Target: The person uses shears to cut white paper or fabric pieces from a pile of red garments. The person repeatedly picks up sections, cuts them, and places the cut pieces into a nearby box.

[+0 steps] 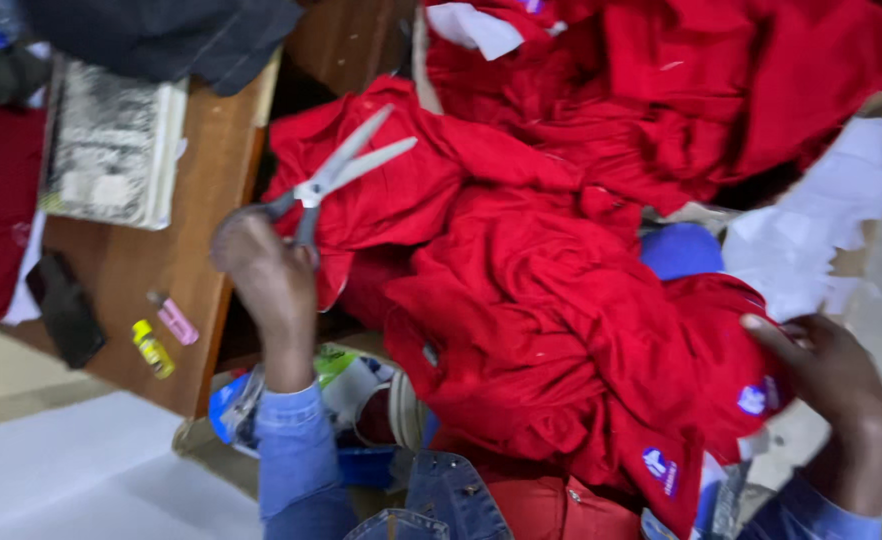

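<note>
My left hand (261, 270) grips the dark handles of a pair of scissors (346, 170), whose silver blades stand apart and point up and right over a big heap of red cloth (531, 300). My right hand (826, 375) holds the right edge of that red cloth, close to a small blue and white patch (754, 399). Another such patch (661, 470) shows lower down on the cloth. Both my sleeves are blue denim. The cloth lies across my lap and spreads up to the far right.
A wooden table (151, 260) stands to the left, bearing a thick book (111, 140), a dark phone (64, 308), a small yellow bottle (151, 348) and a pink object (176, 320). Dark cloth (171, 35) lies at the top. White fabric scraps (821, 220) lie right. A blue object (681, 250) peeks out.
</note>
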